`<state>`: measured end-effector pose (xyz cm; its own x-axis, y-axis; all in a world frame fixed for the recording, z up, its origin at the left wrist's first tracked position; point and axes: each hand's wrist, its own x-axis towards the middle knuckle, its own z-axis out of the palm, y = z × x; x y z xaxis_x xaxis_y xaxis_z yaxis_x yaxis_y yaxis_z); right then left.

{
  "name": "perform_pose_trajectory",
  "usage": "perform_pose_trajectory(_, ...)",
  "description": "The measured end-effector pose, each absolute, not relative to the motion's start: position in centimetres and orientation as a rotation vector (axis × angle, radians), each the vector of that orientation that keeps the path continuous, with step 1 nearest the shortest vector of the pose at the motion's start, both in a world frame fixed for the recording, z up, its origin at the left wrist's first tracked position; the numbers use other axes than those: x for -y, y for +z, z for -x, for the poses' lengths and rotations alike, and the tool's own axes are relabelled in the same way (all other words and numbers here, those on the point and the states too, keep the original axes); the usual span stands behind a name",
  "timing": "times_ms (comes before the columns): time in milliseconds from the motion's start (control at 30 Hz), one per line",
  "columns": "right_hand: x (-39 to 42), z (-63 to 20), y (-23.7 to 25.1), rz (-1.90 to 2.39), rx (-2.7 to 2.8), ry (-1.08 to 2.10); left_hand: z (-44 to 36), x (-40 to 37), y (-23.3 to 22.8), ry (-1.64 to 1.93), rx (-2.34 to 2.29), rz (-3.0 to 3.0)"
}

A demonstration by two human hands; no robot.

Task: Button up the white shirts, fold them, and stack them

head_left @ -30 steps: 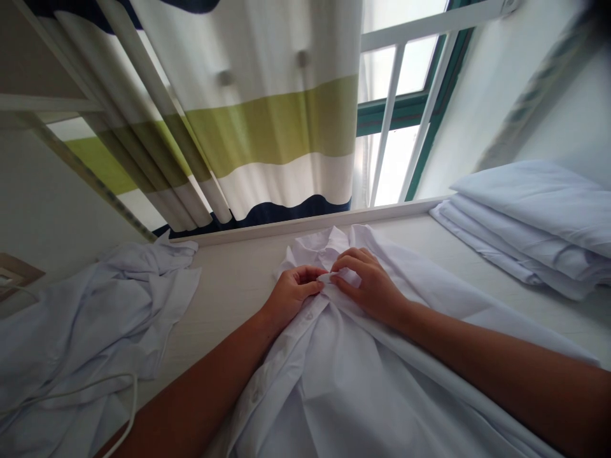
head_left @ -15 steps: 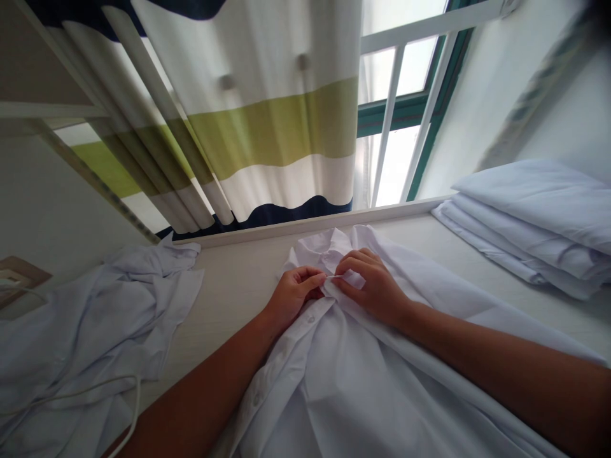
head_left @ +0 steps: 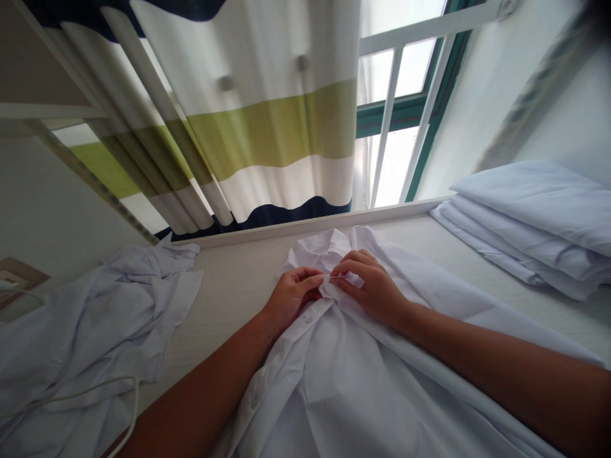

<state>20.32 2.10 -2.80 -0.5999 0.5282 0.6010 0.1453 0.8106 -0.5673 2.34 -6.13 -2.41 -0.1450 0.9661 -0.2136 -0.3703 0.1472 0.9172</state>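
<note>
A white button-up shirt (head_left: 353, 375) lies in front of me, its collar toward the window and a row of buttons running down the front edge. My left hand (head_left: 296, 291) pinches the shirt front just below the collar, thumb against the fingers. Close beside it, my right hand (head_left: 365, 280) is closed in a pinch on the opposite front edge. Between the fingertips shows a thin pale line; whether it is a fabric edge or something else I cannot tell. The fingers hide the button there, if any.
On the left lies a crumpled white shirt (head_left: 109, 312) with a white cable (head_left: 95, 383) across it. A stack of folded white shirts (head_left: 539, 222) sits at the right. Behind the white surface (head_left: 233, 270) hang a striped curtain (head_left: 272, 133) and white window bars (head_left: 389, 121).
My fingertips have shifted very slightly at the shirt front, and a little more of the thin pale line shows between them. Otherwise the scene is the same.
</note>
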Motion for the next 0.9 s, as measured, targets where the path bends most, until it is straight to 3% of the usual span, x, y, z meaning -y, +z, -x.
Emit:
perform_pose_trajectory(467, -2.02, -20.33, -2.71, 0.486, 2.172, 0.628, -1.97, 6.09, -2.70, 1.223, -1.227, -1.004)
perform_pose_trajectory(900, -2.03, -20.27, -2.60, 0.553, 2.162, 0.662, -2.44, 6.02, -2.55, 1.330, -1.189, -0.821)
